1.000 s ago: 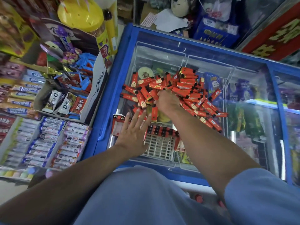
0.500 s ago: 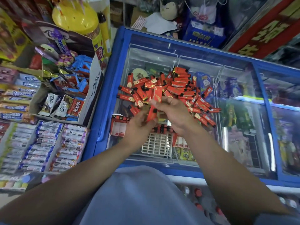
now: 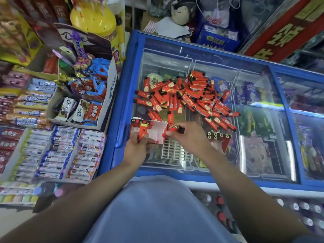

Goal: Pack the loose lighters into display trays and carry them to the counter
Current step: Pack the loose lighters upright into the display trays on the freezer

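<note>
Several loose red lighters (image 3: 191, 95) lie in a heap on the glass lid of a blue freezer (image 3: 175, 67). A white slotted display tray (image 3: 175, 151) sits on the glass near me, with a row of lighters (image 3: 218, 135) standing along its far right edge. My left hand (image 3: 138, 146) pinches one red lighter (image 3: 142, 133) over the tray's left side, beside a red and white cardboard flap (image 3: 157, 130). My right hand (image 3: 187, 137) grips a small bunch of lighters (image 3: 172, 129) just above the tray.
A Dove chocolate display box (image 3: 84, 102) and rows of candy rolls (image 3: 70, 151) fill the shelf left of the freezer. A yellow-lidded jar (image 3: 93, 20) stands behind them. Ice cream packs (image 3: 249, 93) show under the glass. Boxes and bags crowd the far side.
My right hand left the heap with lighters and came back toward the tray. My left hand, flat on the tray a second ago, now pinches one lighter over its left side.
</note>
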